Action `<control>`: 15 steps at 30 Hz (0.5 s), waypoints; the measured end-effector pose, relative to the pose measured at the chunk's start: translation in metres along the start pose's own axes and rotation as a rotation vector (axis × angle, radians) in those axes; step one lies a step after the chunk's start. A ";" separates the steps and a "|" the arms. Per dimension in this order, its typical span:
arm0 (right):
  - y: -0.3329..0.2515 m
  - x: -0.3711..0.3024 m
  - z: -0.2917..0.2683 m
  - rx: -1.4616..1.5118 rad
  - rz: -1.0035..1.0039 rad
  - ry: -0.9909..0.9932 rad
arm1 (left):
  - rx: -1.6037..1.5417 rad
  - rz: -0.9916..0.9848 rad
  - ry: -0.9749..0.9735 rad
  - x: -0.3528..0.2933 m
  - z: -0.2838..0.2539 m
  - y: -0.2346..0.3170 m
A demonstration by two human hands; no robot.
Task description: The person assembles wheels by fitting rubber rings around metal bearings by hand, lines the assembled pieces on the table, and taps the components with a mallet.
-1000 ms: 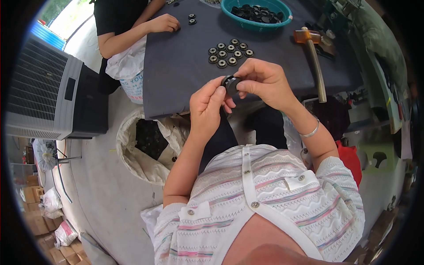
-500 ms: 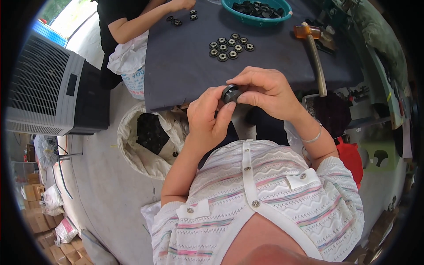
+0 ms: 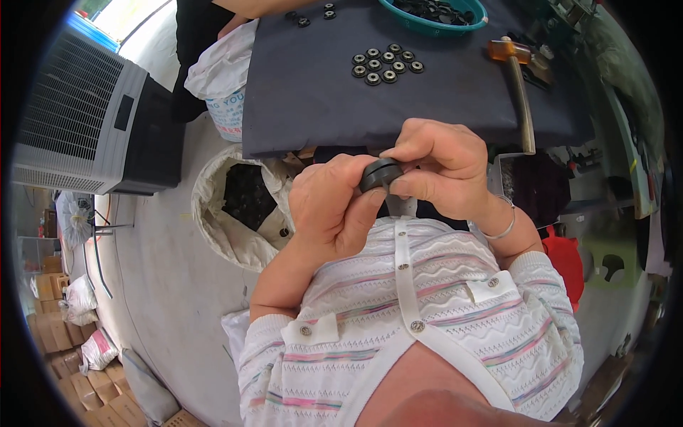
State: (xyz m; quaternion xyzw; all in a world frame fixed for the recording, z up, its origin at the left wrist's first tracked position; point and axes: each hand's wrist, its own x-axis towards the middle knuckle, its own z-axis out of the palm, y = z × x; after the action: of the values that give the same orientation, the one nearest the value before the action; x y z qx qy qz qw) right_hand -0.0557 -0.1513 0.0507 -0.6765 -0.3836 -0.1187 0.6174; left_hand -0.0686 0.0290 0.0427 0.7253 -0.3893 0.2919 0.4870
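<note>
My left hand (image 3: 333,206) and my right hand (image 3: 440,171) meet close to my chest, both pinching one small black ring-shaped part (image 3: 379,173). The left thumb and fingers press on its left side, and the right fingertips grip its right edge. The part is held below the near edge of the dark grey table (image 3: 313,92). On that table lies a cluster of several black rings with metal centres (image 3: 385,64). A teal basin (image 3: 434,13) with more black parts stands at the far edge.
A hammer with an amber head (image 3: 521,92) lies on the table's right side. An open white sack of dark parts (image 3: 238,206) sits on the floor at my left, beside a grey air cooler (image 3: 85,121). Another person's hand (image 3: 235,25) shows at the top, above a second white bag (image 3: 220,78).
Both my hands have drawn back from over the table edge toward my chest, still holding the black part. The other person's arm has shifted toward the top of the view.
</note>
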 end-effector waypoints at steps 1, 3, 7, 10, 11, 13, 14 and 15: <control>0.000 0.001 0.003 0.076 -0.033 0.016 | 0.007 -0.005 0.005 0.001 -0.003 0.003; 0.000 0.002 0.010 0.158 -0.065 0.025 | 0.028 0.061 -0.027 0.003 -0.008 0.009; 0.008 -0.001 0.023 0.586 0.189 0.045 | 0.074 0.028 0.003 -0.005 -0.009 0.000; 0.033 0.006 0.029 0.500 0.445 -0.069 | 0.017 -0.138 0.136 -0.025 -0.008 -0.027; 0.044 0.009 0.029 0.483 0.559 -0.099 | -0.020 -0.321 0.165 -0.039 -0.008 -0.037; 0.068 0.012 0.015 0.332 0.529 -0.053 | -0.010 -0.576 0.257 -0.081 -0.017 -0.072; 0.075 0.013 -0.003 0.251 0.518 0.016 | -0.013 -0.697 0.331 -0.101 -0.026 -0.090; 0.082 0.016 -0.020 0.183 0.502 0.070 | 0.012 -0.739 0.411 -0.136 -0.044 -0.115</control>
State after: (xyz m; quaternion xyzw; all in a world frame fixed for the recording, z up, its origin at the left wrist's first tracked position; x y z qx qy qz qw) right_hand 0.0160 -0.1589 0.0045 -0.6871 -0.1911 0.0500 0.6992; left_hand -0.0448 0.1336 -0.1059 0.7455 0.0037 0.2385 0.6224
